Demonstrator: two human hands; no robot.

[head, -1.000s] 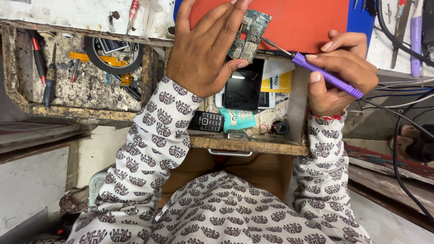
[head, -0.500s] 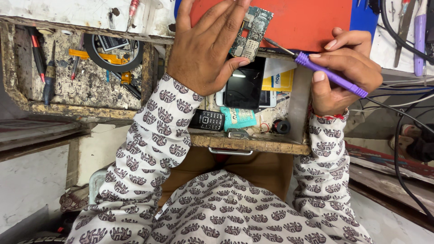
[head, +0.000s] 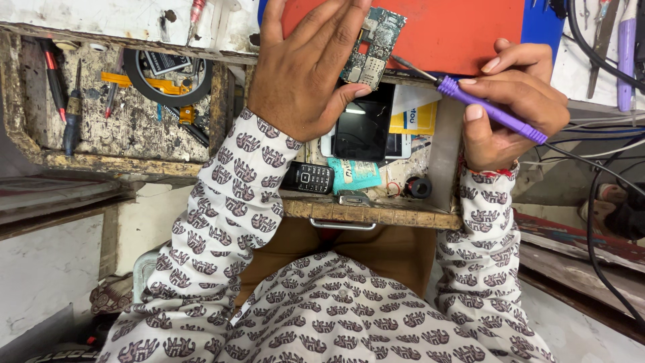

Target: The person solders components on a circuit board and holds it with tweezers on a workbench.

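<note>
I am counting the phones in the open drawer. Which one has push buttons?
The small black keypad phone at the drawer's front left, beside the teal packet. The other, the black-screened phone, is larger and shows only glass.

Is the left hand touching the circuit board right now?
Touching: the head view shows the left hand pinning the circuit board, thumb at its lower edge.

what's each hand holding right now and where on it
The left hand pins the circuit board by its lower edge against the orange mat. The right hand grips the purple tool mid-handle, pen-style.
</note>
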